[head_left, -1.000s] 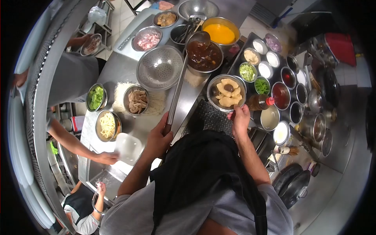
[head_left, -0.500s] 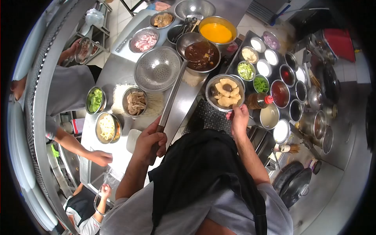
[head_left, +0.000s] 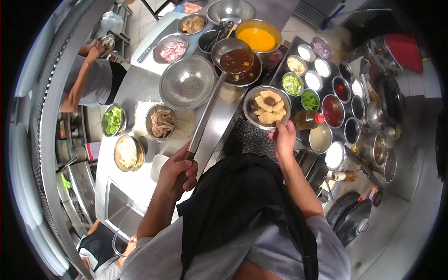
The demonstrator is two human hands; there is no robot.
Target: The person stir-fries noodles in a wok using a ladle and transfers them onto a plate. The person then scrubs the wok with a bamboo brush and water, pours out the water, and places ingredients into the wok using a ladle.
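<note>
My left hand (head_left: 179,170) is wrapped round the handle of a long ladle (head_left: 207,112). The ladle's bowl, holding dark brown sauce, is above the pot of brown sauce (head_left: 247,80). With its fingers pinched on the rim, my right hand (head_left: 284,133) holds a metal bowl (head_left: 248,115) of yellowish pieces with a dark round piece on top. A perforated colander (head_left: 186,81) lies just left of the ladle. Beside my right hand is a dark bottle with a red cap (head_left: 319,118).
A pot of orange liquid (head_left: 257,36) stands behind the sauce pot. Bowls of greens (head_left: 113,120), meat strips (head_left: 161,122) and pale strips (head_left: 126,151) stand at left. Several ingredient containers fill the right rack. Co-workers (head_left: 95,84) are at the left.
The ladle's bowl has gone from empty-looking to filled with sauce, and its handle has shifted left. The bowl in my right hand moved slightly left. A co-worker's arm has withdrawn from the table.
</note>
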